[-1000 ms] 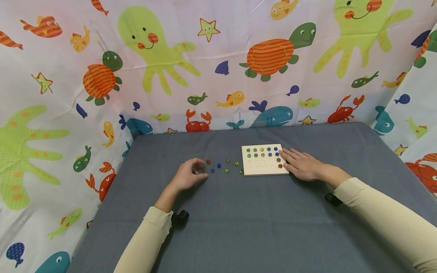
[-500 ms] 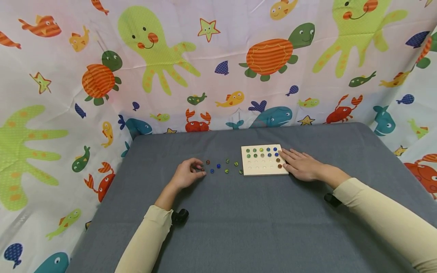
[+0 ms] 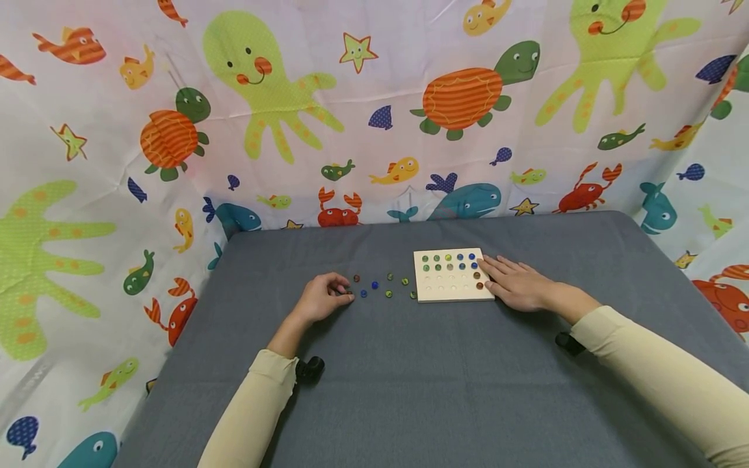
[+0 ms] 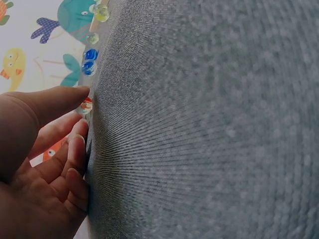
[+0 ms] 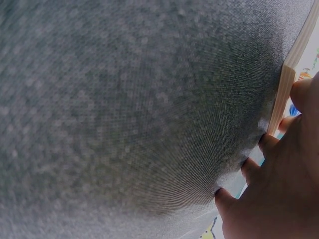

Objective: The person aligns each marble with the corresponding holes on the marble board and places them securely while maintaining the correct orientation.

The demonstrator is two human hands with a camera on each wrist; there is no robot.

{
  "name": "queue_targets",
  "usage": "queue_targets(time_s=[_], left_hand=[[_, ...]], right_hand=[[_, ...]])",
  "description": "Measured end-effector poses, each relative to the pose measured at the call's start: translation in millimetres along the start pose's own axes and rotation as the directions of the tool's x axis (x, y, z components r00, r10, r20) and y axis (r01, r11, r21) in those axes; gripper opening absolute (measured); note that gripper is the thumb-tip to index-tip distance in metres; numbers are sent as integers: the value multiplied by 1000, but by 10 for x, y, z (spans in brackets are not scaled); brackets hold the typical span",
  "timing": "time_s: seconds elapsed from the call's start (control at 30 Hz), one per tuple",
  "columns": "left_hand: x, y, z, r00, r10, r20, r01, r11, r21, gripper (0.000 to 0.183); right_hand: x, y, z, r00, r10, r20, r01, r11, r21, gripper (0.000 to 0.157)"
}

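Observation:
My left hand point(image 3: 318, 299) rests low over the cloth at the left end of the loose marbles. Its thumb and forefinger pinch a clear marble with a red-orange swirl point(image 4: 85, 105), mostly hidden in the head view. Just beyond the fingertips lies a reddish-brown marble point(image 3: 356, 278). Two blue marbles point(image 3: 375, 285) and several green-yellow marbles point(image 3: 390, 276) are scattered toward a pale wooden board point(image 3: 447, 296) with rows of round hollows. Marbles fill its two back rows and its right column. My right hand point(image 3: 517, 284) lies flat with fingers spread, thumb and fingertips touching the board's right edge.
A grey cloth point(image 3: 409, 377) covers the table. Behind it and at both sides hangs a white curtain point(image 3: 328, 143) printed with sea animals. Each wrist wears a dark camera, such as the left wrist camera point(image 3: 310, 370).
The left thumb and forefinger have drawn together around the red-orange marble. My right hand, the board and the other marbles keep their places.

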State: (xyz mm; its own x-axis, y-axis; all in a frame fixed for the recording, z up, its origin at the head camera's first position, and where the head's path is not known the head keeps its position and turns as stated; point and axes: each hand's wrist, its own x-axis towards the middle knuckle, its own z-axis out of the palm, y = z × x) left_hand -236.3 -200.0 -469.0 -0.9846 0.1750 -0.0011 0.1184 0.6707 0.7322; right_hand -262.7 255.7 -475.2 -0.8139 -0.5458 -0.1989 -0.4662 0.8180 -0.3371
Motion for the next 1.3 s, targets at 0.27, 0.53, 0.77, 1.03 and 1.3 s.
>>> queue_targets(time_s=[0.27,0.53,0.77,1.03,1.3], left_hand=[[-9,1,3,1000,26,-1,-26,999,19,14],[-16,12,8,998,58,-19,-58,998,14,11],[-38,-12,1,998,49,-50,-50,999,-20,10],[-58,25,-21,999,32,-34,-36,990,-133,12],[-60,106,-9,999,50,-20,-52,987,-153,15]], right_hand=[[4,-1,-10,1000,-5,2,5,1000,-6,63],[-5,-2,-24,1000,-2,-2,2,1000,3,64],[-12,2,-11,1000,2,1,-2,1000,-3,67],[1,8,-6,1000,9,0,-9,1000,-7,65],[-85,-180,-107,1000,-5,-8,5,1000,-8,64]])
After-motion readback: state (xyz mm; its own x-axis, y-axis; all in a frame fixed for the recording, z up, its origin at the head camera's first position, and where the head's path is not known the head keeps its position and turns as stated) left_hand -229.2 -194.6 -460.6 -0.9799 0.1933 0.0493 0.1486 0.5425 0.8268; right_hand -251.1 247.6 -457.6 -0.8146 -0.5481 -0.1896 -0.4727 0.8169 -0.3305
